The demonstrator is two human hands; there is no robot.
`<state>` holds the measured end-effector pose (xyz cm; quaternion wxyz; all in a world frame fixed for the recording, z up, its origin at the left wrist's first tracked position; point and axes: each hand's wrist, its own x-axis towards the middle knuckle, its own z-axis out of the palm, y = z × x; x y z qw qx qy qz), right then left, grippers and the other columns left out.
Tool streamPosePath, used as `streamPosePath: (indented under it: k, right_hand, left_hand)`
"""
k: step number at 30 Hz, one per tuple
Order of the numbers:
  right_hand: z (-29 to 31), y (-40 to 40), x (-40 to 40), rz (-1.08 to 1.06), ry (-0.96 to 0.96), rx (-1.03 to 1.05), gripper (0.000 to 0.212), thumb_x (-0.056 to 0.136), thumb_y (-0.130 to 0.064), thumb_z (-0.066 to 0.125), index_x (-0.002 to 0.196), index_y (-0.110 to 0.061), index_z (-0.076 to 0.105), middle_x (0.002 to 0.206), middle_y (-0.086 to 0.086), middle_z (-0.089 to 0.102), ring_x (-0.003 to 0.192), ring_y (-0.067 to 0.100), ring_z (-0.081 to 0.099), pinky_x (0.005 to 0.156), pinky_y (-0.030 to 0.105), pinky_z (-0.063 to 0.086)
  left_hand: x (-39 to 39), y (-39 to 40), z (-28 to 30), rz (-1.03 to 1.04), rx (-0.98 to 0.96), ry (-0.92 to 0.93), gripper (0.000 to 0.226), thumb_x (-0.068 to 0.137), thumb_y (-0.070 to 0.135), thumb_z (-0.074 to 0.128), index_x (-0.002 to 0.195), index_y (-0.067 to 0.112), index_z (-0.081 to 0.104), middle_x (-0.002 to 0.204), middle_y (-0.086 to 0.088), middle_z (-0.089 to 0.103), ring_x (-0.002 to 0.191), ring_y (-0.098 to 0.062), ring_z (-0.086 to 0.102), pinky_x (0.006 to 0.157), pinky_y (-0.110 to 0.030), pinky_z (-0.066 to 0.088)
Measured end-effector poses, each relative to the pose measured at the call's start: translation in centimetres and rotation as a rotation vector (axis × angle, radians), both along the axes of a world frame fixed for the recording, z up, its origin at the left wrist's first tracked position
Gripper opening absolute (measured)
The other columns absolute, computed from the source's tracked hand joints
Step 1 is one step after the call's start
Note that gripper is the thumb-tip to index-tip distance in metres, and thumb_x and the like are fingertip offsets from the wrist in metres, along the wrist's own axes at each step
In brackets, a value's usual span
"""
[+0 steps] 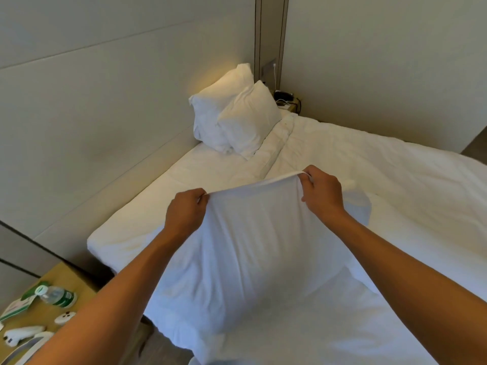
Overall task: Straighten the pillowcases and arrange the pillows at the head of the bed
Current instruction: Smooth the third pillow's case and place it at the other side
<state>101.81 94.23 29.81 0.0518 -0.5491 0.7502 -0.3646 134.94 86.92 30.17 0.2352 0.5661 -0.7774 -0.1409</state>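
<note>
the bed [369,167], covered in white sheets, filled most of the view and ran up to a pale padded headboard [105,106] on the left. a white pillow [245,259] in its pillowcase was held upright over the near part of the bed, its lower edge resting on the sheet and its upper edge raised toward the camera. two further white pillows [237,114] stood propped against the headboard at the far end of the bed, one leaning in front of the other and touching it. the left hand [187,212] pinched the upper left corner of the held pillowcase, fingers curled round the fabric; this grip was closed on the cloth. the right hand [320,191] pinched the upper right corner in the same manner, its grip likewise closed on the cloth, with the top hem stretched taut between both hands. a wooden table [66,283] stood beside the bed at lower left, carrying a plastic water bottle [56,296] lying on its side and several small white items that could not be identified.
</note>
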Motion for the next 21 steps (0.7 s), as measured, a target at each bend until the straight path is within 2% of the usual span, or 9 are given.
streamPosePath:
  k: [3,4,5,8,11,14,17,19,21]
  right_hand:
    - [1.4,0.9,0.9,0.024,0.024,-0.114,0.023,0.109,-0.041,0.048,0.091,-0.028,0.054,0.069,-0.013,0.058,0.06,0.005,0.06,0.051,0.012,0.04]
    - [1.3,1.5,1.1,0.034,0.045,-0.111,0.021,0.109,-0.043,0.047,0.092,-0.031,0.052,0.068,-0.015,0.056,0.06,0.003,0.058,0.049,0.01,0.037]
    - [0.9,2.1,1.3,0.041,0.076,-0.087,0.021,0.109,-0.044,0.046,0.093,-0.032,0.052,0.068,-0.013,0.056,0.06,0.004,0.057,0.05,0.012,0.037]
    - [-2.9,4.4,1.8,0.039,0.236,0.104,0.027,0.11,-0.044,0.043,0.094,-0.024,0.05,0.072,-0.001,0.059,0.064,0.026,0.06,0.055,0.036,0.046]
    - [-7.6,6.8,2.9,0.063,0.249,0.308,0.029,0.11,-0.043,0.042,0.095,-0.018,0.049,0.084,0.005,0.061,0.077,0.035,0.064,0.064,0.042,0.049]
    - [-10.0,8.2,2.8,-0.027,0.146,0.336,0.026,0.105,-0.037,0.056,0.114,-0.013,0.058,0.107,0.01,0.064,0.09,0.041,0.063,0.073,0.043,0.05]
    - [-10.6,8.3,1.1,-0.099,0.2,0.399,0.033,0.103,-0.028,0.061,0.127,-0.005,0.06,0.128,0.015,0.058,0.097,0.045,0.06,0.084,0.044,0.048]
    - [-10.5,8.0,-0.3,-0.11,0.241,0.429,0.028,0.103,-0.029,0.062,0.114,-0.004,0.064,0.117,0.017,0.062,0.093,0.044,0.061,0.081,0.043,0.047]
    - [-10.2,7.8,-1.8,-0.1,0.204,0.415,0.028,0.102,-0.035,0.062,0.096,-0.008,0.063,0.096,0.014,0.066,0.087,0.041,0.062,0.073,0.042,0.048]
  left_hand:
    - [1.3,-1.5,1.6,-0.021,-0.064,0.074,0.034,0.103,0.027,0.05,0.07,0.018,0.056,0.059,0.004,0.055,0.059,-0.017,0.054,0.053,-0.031,0.038]
    - [1.6,-1.8,1.8,-0.04,-0.047,0.109,0.033,0.104,0.028,0.049,0.073,0.018,0.059,0.061,0.005,0.058,0.06,-0.016,0.056,0.056,-0.031,0.042]
    - [1.9,-2.2,1.7,-0.061,-0.013,0.127,0.031,0.104,0.028,0.049,0.077,0.018,0.062,0.065,0.005,0.061,0.062,-0.017,0.059,0.058,-0.032,0.045]
    - [2.6,-2.6,-0.6,-0.132,0.11,0.037,0.028,0.105,0.027,0.05,0.086,0.014,0.067,0.082,-0.004,0.069,0.077,-0.026,0.062,0.066,-0.036,0.047]
    - [2.8,-1.6,-4.5,-0.181,0.224,-0.092,0.028,0.106,0.028,0.049,0.091,0.012,0.067,0.09,-0.008,0.07,0.087,-0.03,0.063,0.069,-0.037,0.046]
    - [2.6,-1.6,-6.3,-0.177,0.233,-0.081,0.029,0.106,0.031,0.048,0.086,0.014,0.061,0.079,-0.003,0.065,0.077,-0.028,0.06,0.059,-0.033,0.039]
    - [2.5,-2.2,-6.7,-0.229,0.247,-0.076,0.032,0.105,0.033,0.05,0.078,0.016,0.053,0.068,-0.002,0.059,0.066,-0.025,0.054,0.056,-0.033,0.035]
    - [2.5,-2.4,-7.1,-0.246,0.256,-0.082,0.034,0.105,0.032,0.051,0.076,0.015,0.049,0.063,-0.002,0.054,0.063,-0.025,0.05,0.055,-0.033,0.034]
    - [2.5,-2.4,-7.8,-0.236,0.279,-0.079,0.035,0.105,0.032,0.051,0.078,0.011,0.052,0.063,-0.004,0.054,0.063,-0.027,0.051,0.057,-0.035,0.035]
